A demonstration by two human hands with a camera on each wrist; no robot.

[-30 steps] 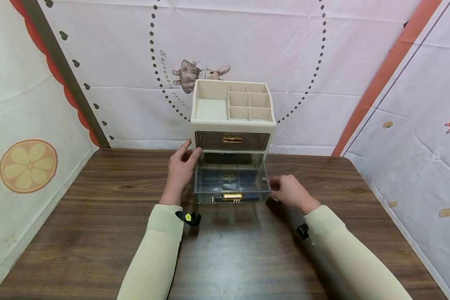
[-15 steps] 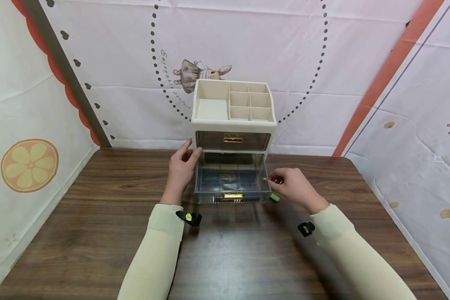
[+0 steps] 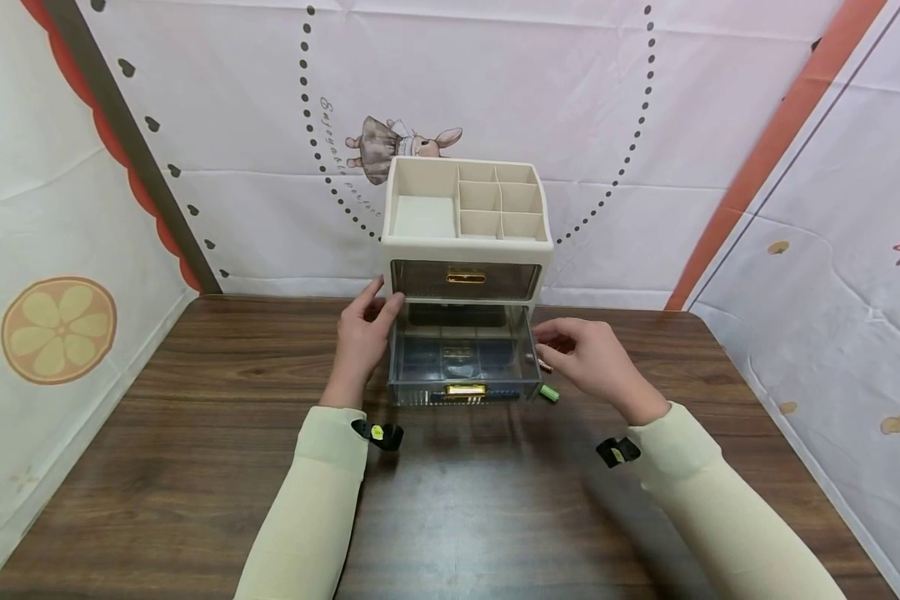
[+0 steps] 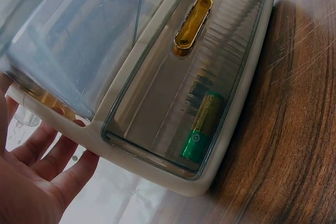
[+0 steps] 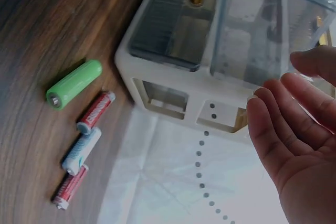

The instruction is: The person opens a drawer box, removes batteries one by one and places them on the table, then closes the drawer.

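A cream desk organizer (image 3: 465, 247) stands against the back cloth, its clear middle drawer (image 3: 420, 385) pulled out. My left hand (image 3: 360, 342) rests on the organizer's left side, fingertips along the frame and thumb near the front corner. My right hand (image 3: 592, 358) is beside the drawer's right wall, fingers loosely bent, nothing held. In the right wrist view, a light green battery (image 5: 74, 84), two red batteries (image 5: 96, 112) and a white-blue battery (image 5: 82, 150) lie on the table. A green-and-gold battery (image 4: 202, 128) shows through the bottom drawer's front in the left wrist view.
The organizer's top tray (image 3: 425, 218) has one large and several small compartments. Above the pulled-out drawer, a dark top drawer (image 3: 420, 281) with a gold handle is closed. Printed cloth (image 3: 217, 100) hangs behind the wooden table (image 3: 195, 467).
My right hand has drawn back and a little to the right, uncovering the light green battery and part of a red one. Left hand and drawer stay put.
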